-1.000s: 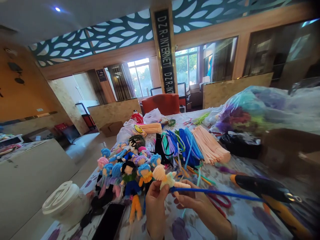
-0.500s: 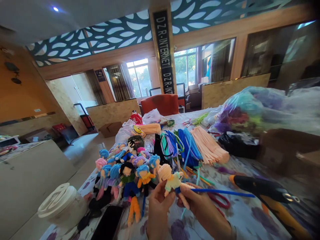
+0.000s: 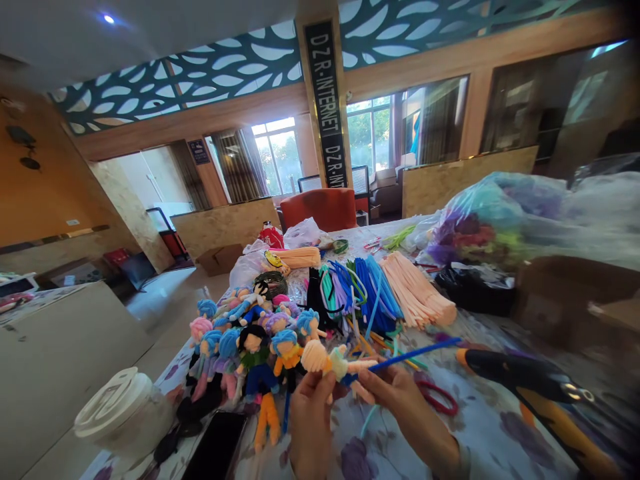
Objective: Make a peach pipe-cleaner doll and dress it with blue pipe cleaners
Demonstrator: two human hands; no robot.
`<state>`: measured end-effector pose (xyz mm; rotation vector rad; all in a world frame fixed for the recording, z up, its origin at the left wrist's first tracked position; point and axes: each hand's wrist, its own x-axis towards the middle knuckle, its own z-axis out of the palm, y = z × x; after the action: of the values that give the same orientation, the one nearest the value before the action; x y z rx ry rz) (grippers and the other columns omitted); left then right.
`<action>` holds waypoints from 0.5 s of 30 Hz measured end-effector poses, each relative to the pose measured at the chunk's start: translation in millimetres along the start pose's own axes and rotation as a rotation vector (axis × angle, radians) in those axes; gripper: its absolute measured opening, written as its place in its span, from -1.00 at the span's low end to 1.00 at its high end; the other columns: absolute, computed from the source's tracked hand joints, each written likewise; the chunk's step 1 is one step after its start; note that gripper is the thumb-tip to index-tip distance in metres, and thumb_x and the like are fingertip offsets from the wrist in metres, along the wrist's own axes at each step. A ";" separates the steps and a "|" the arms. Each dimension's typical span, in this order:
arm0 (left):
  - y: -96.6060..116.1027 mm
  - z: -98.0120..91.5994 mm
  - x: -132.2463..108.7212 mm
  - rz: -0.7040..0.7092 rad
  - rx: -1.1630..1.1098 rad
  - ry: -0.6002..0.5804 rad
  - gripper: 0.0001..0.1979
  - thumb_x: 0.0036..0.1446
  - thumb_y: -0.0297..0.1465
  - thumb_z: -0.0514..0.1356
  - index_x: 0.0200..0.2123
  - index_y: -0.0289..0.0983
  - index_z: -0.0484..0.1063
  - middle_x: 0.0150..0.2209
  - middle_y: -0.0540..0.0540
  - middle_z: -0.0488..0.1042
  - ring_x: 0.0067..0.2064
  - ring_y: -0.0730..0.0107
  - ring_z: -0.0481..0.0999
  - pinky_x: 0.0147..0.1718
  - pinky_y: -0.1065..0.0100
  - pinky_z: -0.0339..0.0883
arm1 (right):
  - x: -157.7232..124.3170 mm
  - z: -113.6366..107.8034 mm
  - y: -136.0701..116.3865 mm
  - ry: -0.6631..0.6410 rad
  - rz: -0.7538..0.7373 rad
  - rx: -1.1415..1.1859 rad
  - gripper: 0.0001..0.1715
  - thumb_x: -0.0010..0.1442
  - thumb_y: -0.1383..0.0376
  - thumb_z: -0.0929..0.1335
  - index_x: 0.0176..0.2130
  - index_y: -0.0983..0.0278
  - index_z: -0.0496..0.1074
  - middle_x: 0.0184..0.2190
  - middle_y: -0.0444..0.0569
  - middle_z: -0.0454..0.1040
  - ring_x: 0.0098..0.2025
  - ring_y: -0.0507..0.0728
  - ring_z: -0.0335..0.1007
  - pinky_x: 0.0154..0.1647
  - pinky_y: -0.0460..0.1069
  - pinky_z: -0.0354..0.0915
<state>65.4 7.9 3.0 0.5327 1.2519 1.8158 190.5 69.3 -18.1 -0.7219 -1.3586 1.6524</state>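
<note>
Blue stem (image 3: 425,351) has swung upward, pinched in the right hand (image 3: 406,401); doll (image 3: 339,367) lies sideways atop the gripping left hand (image 3: 311,417)

The left hand (image 3: 311,412) holds a fuzzy doll (image 3: 339,364), the right hand (image 3: 401,398) a blue stem (image 3: 417,351). Other dolls (image 3: 257,357) crowd beside them.

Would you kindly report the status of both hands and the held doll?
Left hand holding pale-haired doll by its body. Right hand at blue pipe cleaner beside the doll's legs, exact grip unclear. Other dolls crowded close beyond left hand.
</note>
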 end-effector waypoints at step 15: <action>2.0 -1.8 -10.6 0.181 0.296 -0.012 -0.85 -0.24 -0.56 0.36 -0.68 -0.21 0.54 -0.64 -0.01 0.40 -0.42 0.24 0.41 -0.40 0.35 0.28 | -16.5 -0.6 -18.9 0.134 -0.930 -1.118 -0.94 0.18 0.36 0.38 -0.28 0.22 0.47 -0.38 -0.06 0.48 -0.34 0.12 0.27 -0.29 0.03 0.04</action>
<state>69.1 -2.1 5.3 0.8433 1.5158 1.7790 203.4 55.9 -1.3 -0.5919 -2.0435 0.0382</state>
